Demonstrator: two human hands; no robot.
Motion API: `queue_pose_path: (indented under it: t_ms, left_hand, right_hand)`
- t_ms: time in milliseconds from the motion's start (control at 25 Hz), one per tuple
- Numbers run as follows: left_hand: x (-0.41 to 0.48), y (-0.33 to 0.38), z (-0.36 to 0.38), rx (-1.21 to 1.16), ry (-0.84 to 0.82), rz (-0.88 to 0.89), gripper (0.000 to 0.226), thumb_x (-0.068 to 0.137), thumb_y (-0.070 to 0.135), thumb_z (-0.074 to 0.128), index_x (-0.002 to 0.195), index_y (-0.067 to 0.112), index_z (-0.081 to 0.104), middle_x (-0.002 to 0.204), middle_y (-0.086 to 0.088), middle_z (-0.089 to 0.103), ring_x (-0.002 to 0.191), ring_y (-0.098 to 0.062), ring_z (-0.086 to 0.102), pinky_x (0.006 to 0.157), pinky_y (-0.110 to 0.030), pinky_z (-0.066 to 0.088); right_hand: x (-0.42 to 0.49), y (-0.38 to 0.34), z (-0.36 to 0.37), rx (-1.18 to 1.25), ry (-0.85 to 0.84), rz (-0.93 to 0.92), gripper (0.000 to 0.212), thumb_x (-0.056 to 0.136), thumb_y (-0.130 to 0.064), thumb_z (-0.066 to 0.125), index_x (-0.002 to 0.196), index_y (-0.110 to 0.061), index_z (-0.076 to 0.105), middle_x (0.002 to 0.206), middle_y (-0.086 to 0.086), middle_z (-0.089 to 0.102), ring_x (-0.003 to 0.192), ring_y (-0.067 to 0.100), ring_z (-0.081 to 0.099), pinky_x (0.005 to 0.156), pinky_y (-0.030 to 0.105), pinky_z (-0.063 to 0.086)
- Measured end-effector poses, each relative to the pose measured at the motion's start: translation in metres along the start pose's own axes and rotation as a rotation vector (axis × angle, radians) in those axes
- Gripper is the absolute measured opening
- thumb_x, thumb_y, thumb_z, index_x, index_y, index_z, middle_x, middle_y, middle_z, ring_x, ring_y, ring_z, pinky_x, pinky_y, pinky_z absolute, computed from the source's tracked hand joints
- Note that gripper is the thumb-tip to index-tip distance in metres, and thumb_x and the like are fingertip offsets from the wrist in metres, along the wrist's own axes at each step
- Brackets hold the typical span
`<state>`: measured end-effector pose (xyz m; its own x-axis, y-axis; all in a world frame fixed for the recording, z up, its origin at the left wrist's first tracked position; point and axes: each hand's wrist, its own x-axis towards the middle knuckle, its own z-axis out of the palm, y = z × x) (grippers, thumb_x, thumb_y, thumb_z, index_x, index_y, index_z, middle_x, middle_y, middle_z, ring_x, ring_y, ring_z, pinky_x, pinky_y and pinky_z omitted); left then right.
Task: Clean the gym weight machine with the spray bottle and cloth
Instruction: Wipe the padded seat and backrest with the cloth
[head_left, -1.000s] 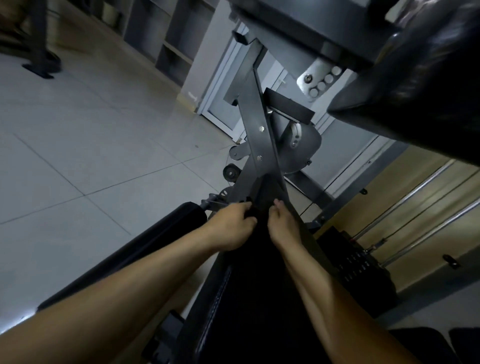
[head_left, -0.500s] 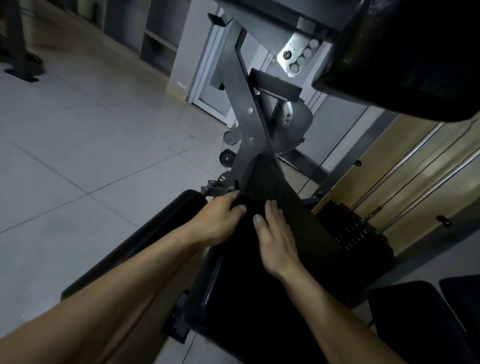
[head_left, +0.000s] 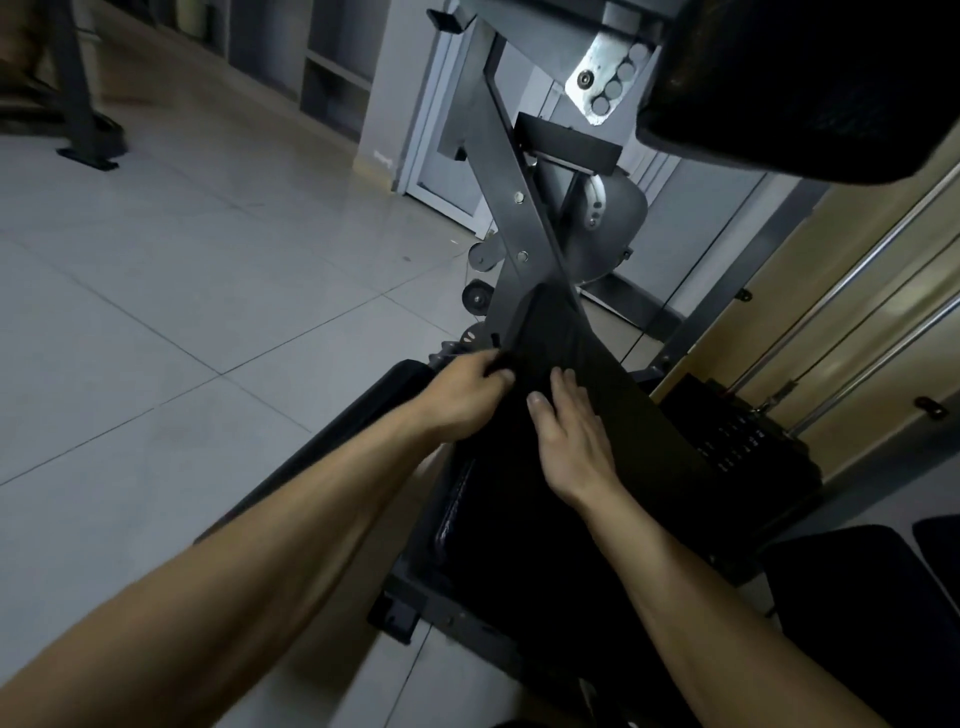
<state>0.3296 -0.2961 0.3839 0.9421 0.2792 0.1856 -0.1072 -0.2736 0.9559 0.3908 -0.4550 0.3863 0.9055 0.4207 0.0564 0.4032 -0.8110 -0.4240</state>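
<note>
The grey steel frame of the weight machine (head_left: 511, 223) rises ahead of me, above a black padded seat (head_left: 452, 514). A black cloth (head_left: 634, 410) lies draped over the pad and reaches up to the frame's crossing bars. My left hand (head_left: 462, 395) pinches the cloth's left edge beside the frame. My right hand (head_left: 571, 436) rests flat on the cloth with its fingers pointing up the pad, holding nothing. No spray bottle is in view.
A large black pad (head_left: 805, 78) hangs overhead at the upper right. The weight stack (head_left: 737, 441) and chrome guide rods (head_left: 857, 364) stand to the right. A black roller pad (head_left: 363, 415) lies under my left wrist. More black pads (head_left: 857, 597) sit at lower right. Grey floor tiles (head_left: 156, 312) stretch left.
My right hand let go of the cloth's top and slid down to lie flat on it. The cloth now spreads wider over the pad. My left hand keeps its pinch.
</note>
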Motion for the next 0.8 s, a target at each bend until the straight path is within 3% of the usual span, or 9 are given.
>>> queue_pose_path:
  t_ms: [120,200,320,400,520,680,800]
  left_hand:
    - [-0.090,-0.002,-0.015,-0.135,-0.038,0.070,0.031,0.105,0.023,0.050,0.133,0.026,0.062,0.124,0.011,0.068,0.111,-0.002,0.064,0.094,-0.019,0.048]
    - [-0.120,-0.002,-0.019,-0.114,-0.104,0.091,0.032,0.102,0.031,0.049,0.132,0.031,0.062,0.123,0.010,0.070,0.114,-0.005,0.065,0.096,-0.026,0.051]
    - [-0.083,0.004,-0.018,-0.064,-0.108,0.088,0.021,0.105,0.016,0.051,0.117,0.024,0.066,0.106,0.006,0.072,0.103,-0.012,0.068,0.087,-0.024,0.053]
    - [-0.045,0.000,-0.019,-0.061,-0.154,0.031,0.017,0.104,0.016,0.052,0.111,0.013,0.068,0.097,-0.001,0.071,0.099,-0.023,0.068,0.085,-0.031,0.053]
    - [-0.045,0.002,-0.018,-0.071,-0.100,0.008,0.024,0.102,0.018,0.053,0.119,0.011,0.068,0.110,-0.010,0.073,0.105,-0.026,0.069,0.096,-0.042,0.055]
    - [-0.150,0.030,-0.020,-0.201,-0.016,0.006,0.035,0.105,0.012,0.052,0.111,0.045,0.061,0.104,0.029,0.071,0.104,0.011,0.064,0.087,-0.010,0.049]
    - [-0.174,0.027,-0.017,-0.182,0.035,0.051,0.038,0.106,0.012,0.049,0.105,0.049,0.056,0.099,0.045,0.064,0.101,0.018,0.060,0.082,-0.004,0.046]
  right_hand:
    - [-0.003,-0.003,0.000,0.004,-0.001,0.014,0.064,0.108,-0.056,0.022,0.165,-0.030,0.007,0.173,-0.008,0.000,0.159,0.014,-0.002,0.126,0.043,-0.002]
    - [-0.004,-0.005,-0.001,-0.007,-0.009,0.024,0.065,0.108,-0.057,0.021,0.165,-0.029,0.007,0.173,-0.006,0.000,0.159,0.015,-0.002,0.126,0.043,-0.002]
    - [-0.007,-0.007,-0.001,-0.012,-0.020,0.026,0.066,0.107,-0.058,0.020,0.165,-0.029,0.007,0.173,-0.006,0.000,0.159,0.015,-0.002,0.126,0.043,-0.002]
    - [-0.005,-0.005,-0.001,0.003,-0.010,0.025,0.066,0.107,-0.058,0.021,0.165,-0.029,0.007,0.173,-0.005,0.001,0.159,0.016,-0.002,0.127,0.044,-0.001]
    - [-0.004,-0.003,-0.002,0.005,-0.006,0.008,0.066,0.108,-0.057,0.022,0.165,-0.027,0.008,0.173,-0.003,0.001,0.159,0.017,-0.002,0.127,0.045,0.000]
    - [0.001,-0.004,-0.002,-0.004,0.002,0.020,0.065,0.108,-0.056,0.022,0.165,-0.027,0.010,0.173,-0.001,0.001,0.159,0.019,-0.002,0.127,0.047,0.000]
    - [-0.020,-0.016,-0.007,-0.026,0.002,0.042,0.065,0.108,-0.055,0.022,0.165,-0.025,0.013,0.173,0.004,0.004,0.159,0.024,0.002,0.128,0.051,0.006]
